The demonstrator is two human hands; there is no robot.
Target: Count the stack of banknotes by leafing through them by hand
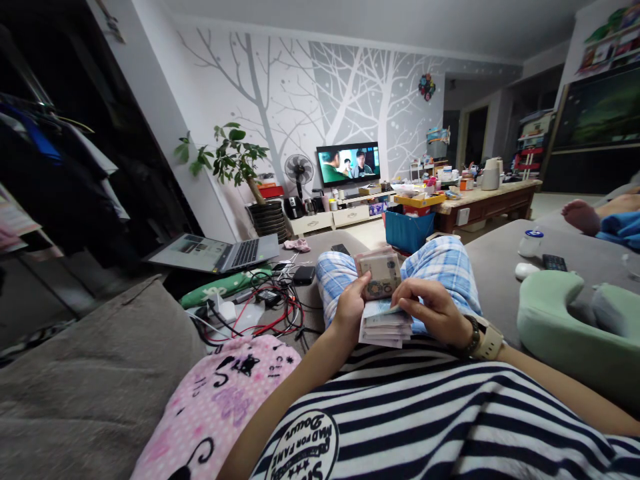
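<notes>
A bundle of banknotes (381,272), the front one marked 10, is gripped by my left hand (353,301), its thumb lying along the left edge. The lower part of the bundle (385,329) folds down toward my striped shirt, with several pale note edges fanned out. My right hand (431,308) pinches the edge of a bluish note at the bundle's right side, fingers curled. A watch (488,339) and a dark bracelet are on my right wrist. Both hands are above my lap, between my knees in blue checked trousers (442,264).
On the sofa to the left lie an open laptop (220,253), tangled cables (287,307) and a pink patterned cushion (225,400). At right are a green neck pillow (555,320), a remote (554,263) and a white jar (530,244). Another person's foot (580,217) rests behind them.
</notes>
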